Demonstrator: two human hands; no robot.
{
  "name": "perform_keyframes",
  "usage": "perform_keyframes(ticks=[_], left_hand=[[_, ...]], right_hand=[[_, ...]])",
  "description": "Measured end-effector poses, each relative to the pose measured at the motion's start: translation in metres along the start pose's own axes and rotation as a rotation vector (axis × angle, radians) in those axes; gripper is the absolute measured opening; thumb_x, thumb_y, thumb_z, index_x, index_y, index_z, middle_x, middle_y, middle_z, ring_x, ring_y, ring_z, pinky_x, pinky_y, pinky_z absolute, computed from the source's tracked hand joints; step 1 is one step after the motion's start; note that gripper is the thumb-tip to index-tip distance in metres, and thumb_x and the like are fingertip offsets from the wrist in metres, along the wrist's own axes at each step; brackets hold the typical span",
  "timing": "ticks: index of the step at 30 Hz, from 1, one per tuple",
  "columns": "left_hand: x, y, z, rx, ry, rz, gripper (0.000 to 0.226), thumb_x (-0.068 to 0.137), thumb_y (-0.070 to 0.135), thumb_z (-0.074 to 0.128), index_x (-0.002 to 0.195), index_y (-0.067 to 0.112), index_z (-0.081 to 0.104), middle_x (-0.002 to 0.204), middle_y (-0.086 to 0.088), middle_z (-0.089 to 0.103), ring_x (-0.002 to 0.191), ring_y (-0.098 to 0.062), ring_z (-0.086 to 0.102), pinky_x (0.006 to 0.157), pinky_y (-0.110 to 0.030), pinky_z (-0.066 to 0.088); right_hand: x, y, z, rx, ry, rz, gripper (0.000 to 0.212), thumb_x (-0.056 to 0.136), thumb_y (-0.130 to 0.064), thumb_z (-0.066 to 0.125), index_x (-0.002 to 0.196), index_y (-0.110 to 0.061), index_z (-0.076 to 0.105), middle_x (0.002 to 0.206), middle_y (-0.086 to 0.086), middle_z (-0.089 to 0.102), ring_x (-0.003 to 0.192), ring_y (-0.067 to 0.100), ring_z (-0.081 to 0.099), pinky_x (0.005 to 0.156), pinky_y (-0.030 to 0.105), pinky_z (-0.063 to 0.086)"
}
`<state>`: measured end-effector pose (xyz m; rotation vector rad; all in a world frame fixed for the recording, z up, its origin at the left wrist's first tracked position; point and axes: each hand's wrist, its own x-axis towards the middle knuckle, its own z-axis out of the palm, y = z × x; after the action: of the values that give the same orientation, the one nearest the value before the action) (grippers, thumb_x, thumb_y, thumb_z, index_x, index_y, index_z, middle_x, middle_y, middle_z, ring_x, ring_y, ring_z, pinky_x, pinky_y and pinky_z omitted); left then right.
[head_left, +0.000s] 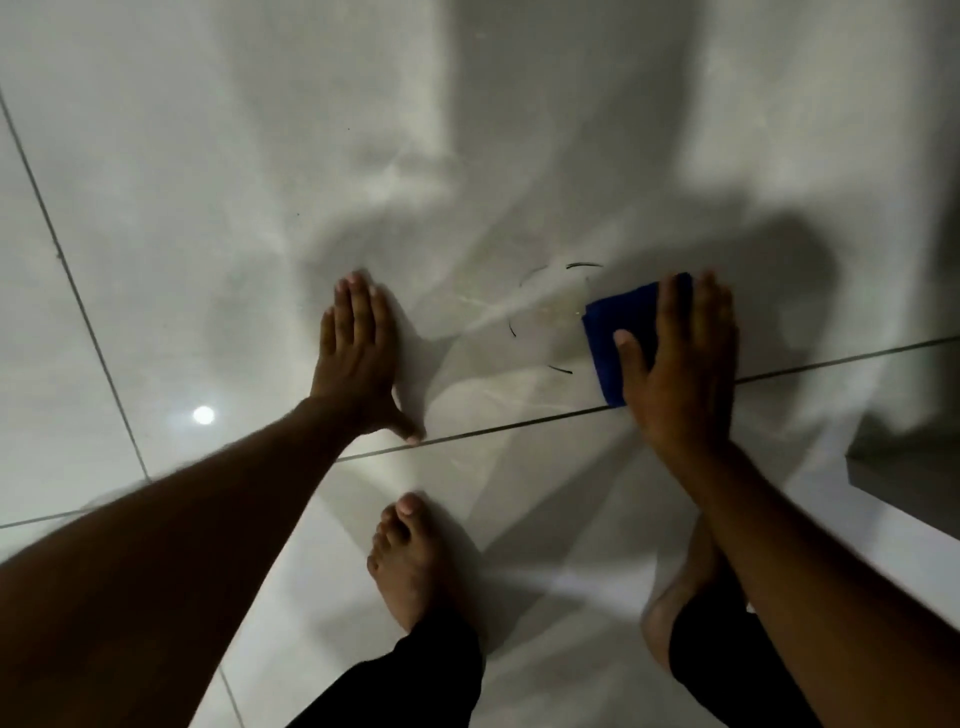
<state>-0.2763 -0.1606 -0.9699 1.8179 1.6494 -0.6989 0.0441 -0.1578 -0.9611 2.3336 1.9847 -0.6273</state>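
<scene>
My right hand (680, 364) lay flat and open on the blue cloth (615, 332), fingers straight and together, thumb spread across the fabric, pressing it to the tiled floor (208, 208). The cloth sat on the far side of the long grout line (519, 423), its near corner reaching down to that line, and most of it showed to the left of my palm. The heel of that hand crossed the line.

My left hand (358, 358) was open too, palm down on the bare tile beyond the grout line, fingers straight and pointing away from me, thumb tip just touching the line. It held nothing.

Between my two hands, also beyond the line, a few thin dark curved marks (584, 265) formed a broken ring on the tile, its right edge just beside the cloth.

On my side of the line my bare foot (410, 561) stood on the floor, toes pointing toward it. A round spot of reflected light (203, 414) shone on the tile, well to the left of the line's end.
</scene>
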Motion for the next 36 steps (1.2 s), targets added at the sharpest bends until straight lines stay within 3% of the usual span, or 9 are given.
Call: perform_keyframes(ticks=[5, 9, 15, 20, 26, 29, 32, 34, 36], left_hand=[[0.016, -0.005, 0.005, -0.047, 0.04, -0.002, 0.194, -0.001, 0.093, 0.058, 0.143, 0.0, -0.033, 0.146, -0.025, -0.044, 0.138, -0.045, -0.038, 0.111, -0.05, -0.027], [0.018, -0.01, 0.008, -0.049, 0.063, 0.038, 0.192, 0.001, 0.096, 0.054, 0.146, 0.0, -0.027, 0.148, -0.026, -0.043, 0.141, -0.046, -0.032, 0.113, -0.051, -0.025], [0.017, -0.011, 0.007, -0.06, 0.039, 0.026, 0.193, 0.001, 0.095, 0.056, 0.148, -0.003, -0.022, 0.151, -0.027, -0.038, 0.142, -0.044, -0.032, 0.113, -0.043, -0.028], [0.014, -0.01, 0.003, -0.042, 0.03, 0.014, 0.192, 0.004, 0.093, 0.062, 0.149, -0.001, -0.022, 0.153, -0.029, -0.034, 0.142, -0.045, -0.03, 0.116, -0.051, -0.018], [0.015, -0.007, 0.002, -0.008, 0.079, 0.029, 0.189, 0.008, 0.097, 0.055, 0.148, -0.004, -0.02, 0.154, -0.031, -0.03, 0.143, -0.045, -0.028, 0.116, -0.049, -0.021], [0.019, 0.004, -0.011, -0.029, 0.085, 0.104, 0.187, 0.012, 0.095, 0.061, 0.148, -0.005, -0.019, 0.155, -0.031, -0.027, 0.144, -0.044, -0.027, 0.118, -0.052, -0.015], [0.037, 0.033, -0.018, -0.074, 0.063, 0.086, 0.191, 0.007, 0.094, 0.061, 0.144, -0.005, -0.029, 0.15, -0.034, -0.035, 0.138, -0.047, -0.036, 0.114, -0.059, -0.018], [0.048, 0.052, -0.015, -0.128, 0.085, 0.001, 0.194, 0.001, 0.094, 0.057, 0.142, -0.006, -0.029, 0.149, -0.039, -0.032, 0.136, -0.052, -0.036, 0.11, -0.061, -0.023], [0.05, 0.057, -0.009, -0.142, 0.091, -0.035, 0.195, -0.002, 0.094, 0.054, 0.145, -0.006, -0.025, 0.151, -0.038, -0.028, 0.138, -0.052, -0.033, 0.111, -0.061, -0.022]], right_hand=[[-0.008, -0.025, 0.045, -0.037, -0.048, -0.094, 0.061, 0.099, -0.034, 0.046, 0.152, -0.01, 0.027, 0.16, 0.024, 0.018, 0.146, 0.048, 0.015, 0.116, 0.063, 0.017], [0.03, -0.052, 0.059, -0.232, -0.168, -0.961, 0.062, 0.095, -0.045, 0.048, 0.149, -0.019, 0.034, 0.158, 0.018, 0.029, 0.144, 0.042, 0.026, 0.115, 0.057, 0.021], [0.063, -0.119, 0.071, -0.171, -0.06, -0.817, 0.061, 0.093, -0.048, 0.047, 0.148, -0.021, 0.038, 0.158, 0.015, 0.031, 0.143, 0.041, 0.029, 0.113, 0.055, 0.024], [0.06, -0.037, 0.046, -0.377, -0.37, -1.639, 0.059, 0.096, -0.048, 0.047, 0.149, -0.025, 0.036, 0.159, 0.01, 0.029, 0.147, 0.035, 0.024, 0.116, 0.054, 0.025], [0.065, -0.084, 0.07, -0.128, 0.004, -0.668, 0.063, 0.094, -0.051, 0.045, 0.15, -0.023, 0.035, 0.159, 0.016, 0.029, 0.144, 0.04, 0.027, 0.114, 0.054, 0.025], [0.003, -0.035, 0.059, -0.268, -0.246, -1.191, 0.064, 0.095, -0.048, 0.048, 0.151, -0.023, 0.031, 0.16, 0.014, 0.027, 0.146, 0.04, 0.023, 0.116, 0.056, 0.023], [0.093, -0.01, 0.037, -0.378, -0.311, -1.825, 0.055, 0.097, -0.044, 0.05, 0.146, -0.023, 0.043, 0.155, 0.012, 0.037, 0.144, 0.036, 0.03, 0.113, 0.055, 0.03], [0.145, -0.02, 0.04, -0.377, -0.092, -1.573, 0.057, 0.098, -0.049, 0.043, 0.149, -0.025, 0.036, 0.158, 0.014, 0.031, 0.145, 0.039, 0.028, 0.116, 0.054, 0.021], [0.129, -0.043, 0.052, -0.233, 0.058, -0.938, 0.061, 0.097, -0.053, 0.037, 0.151, -0.027, 0.029, 0.159, 0.015, 0.028, 0.144, 0.039, 0.027, 0.114, 0.053, 0.021]])
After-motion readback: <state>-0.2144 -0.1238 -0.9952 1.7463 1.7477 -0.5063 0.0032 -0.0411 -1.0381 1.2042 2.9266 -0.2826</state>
